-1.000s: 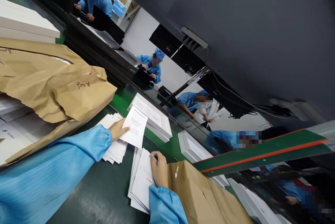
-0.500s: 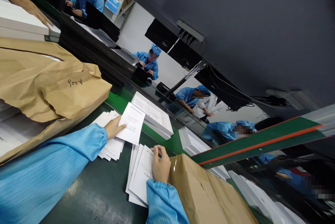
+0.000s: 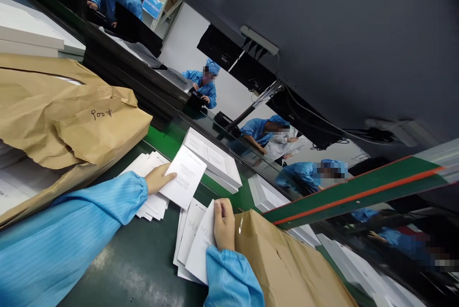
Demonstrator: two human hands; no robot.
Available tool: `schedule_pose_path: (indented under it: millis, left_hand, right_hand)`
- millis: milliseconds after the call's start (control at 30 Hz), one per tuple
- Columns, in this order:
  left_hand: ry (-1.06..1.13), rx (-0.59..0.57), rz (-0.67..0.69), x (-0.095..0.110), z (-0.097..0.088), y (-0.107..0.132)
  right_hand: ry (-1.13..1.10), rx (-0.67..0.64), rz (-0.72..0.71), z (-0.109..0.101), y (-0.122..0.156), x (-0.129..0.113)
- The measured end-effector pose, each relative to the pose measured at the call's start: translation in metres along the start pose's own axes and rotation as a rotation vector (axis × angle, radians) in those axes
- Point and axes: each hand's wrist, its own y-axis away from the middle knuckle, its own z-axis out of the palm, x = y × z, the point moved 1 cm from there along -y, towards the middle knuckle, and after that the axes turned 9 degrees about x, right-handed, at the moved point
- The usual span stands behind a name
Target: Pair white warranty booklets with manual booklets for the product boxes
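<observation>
My left hand pinches a white warranty booklet by its left edge, above a loose pile of white booklets. My right hand is closed on the upper edge of a white manual, which tilts up from the stack of manuals below it. That stack lies fanned on the dark green table. Just right of my right hand stands a brown paper package.
A torn brown paper package with white papers inside lies at left. Beyond my hands, white boxes sit on a green conveyor. A green bar with an orange stripe slants across the right. Several people in blue work behind.
My right hand has lifted the top manual's edge off its stack. The warranty booklet in my left hand has shifted slightly right. Another person's hand has left the upper left; the boxes moved slightly right.
</observation>
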Motion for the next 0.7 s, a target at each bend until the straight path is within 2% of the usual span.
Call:
schedule_pose_path:
  millis: [133, 233, 400, 467, 567, 633, 700]
  left_hand:
    - [0.027, -0.137, 0.04, 0.012, 0.014, 0.012]
    - [0.057, -0.218, 0.083, 0.024, 0.024, 0.023]
    - [0.073, -0.315, 0.132, 0.039, 0.034, 0.038]
    - [0.052, -0.277, 0.132, 0.041, 0.032, 0.037]
    - [0.035, -0.115, 0.11, 0.037, 0.022, 0.027]
    - [0.075, 0.029, 0.091, 0.029, 0.014, 0.018]
    - [0.154, 0.142, 0.077, 0.019, 0.008, 0.009]
  right_hand:
    - [0.014, 0.149, 0.092, -0.01, -0.005, -0.004]
    - [0.112, 0.231, 0.149, -0.011, -0.006, -0.01]
    - [0.238, 0.26, 0.095, -0.007, -0.005, -0.025]
    - [0.203, 0.296, 0.013, -0.007, -0.005, -0.029]
    - [0.113, 0.361, -0.103, -0.005, -0.006, -0.031]
    - [-0.021, 0.362, -0.034, 0.0, -0.006, -0.028]
    - [-0.222, 0.292, 0.149, 0.008, -0.004, -0.023]
